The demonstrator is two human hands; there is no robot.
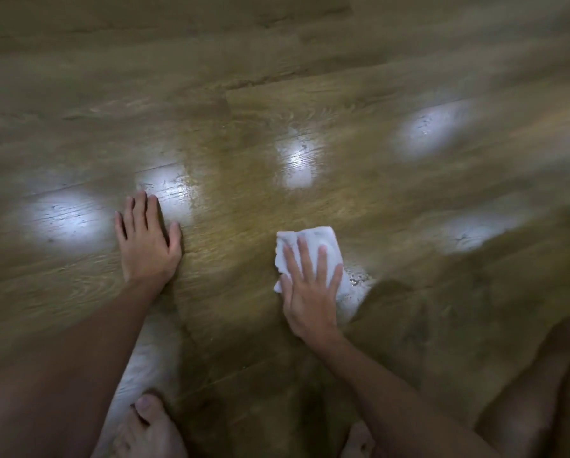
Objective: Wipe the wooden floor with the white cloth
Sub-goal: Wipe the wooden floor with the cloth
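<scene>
The wooden floor (310,77) of brown planks fills the view, glossy and wet-looking in the middle. A folded white cloth (313,241) lies flat on it right of centre. My right hand (310,289) presses down on the cloth with straight, spread fingers and covers its near half. My left hand (146,241) rests flat on the bare floor to the left, fingers straight, apart from the cloth.
Several bright patches of reflected light (298,160) lie across the planks. My bare feet (145,428) stand at the bottom edge, and a knee (541,391) shows at the lower right. The edges of the picture are blurred.
</scene>
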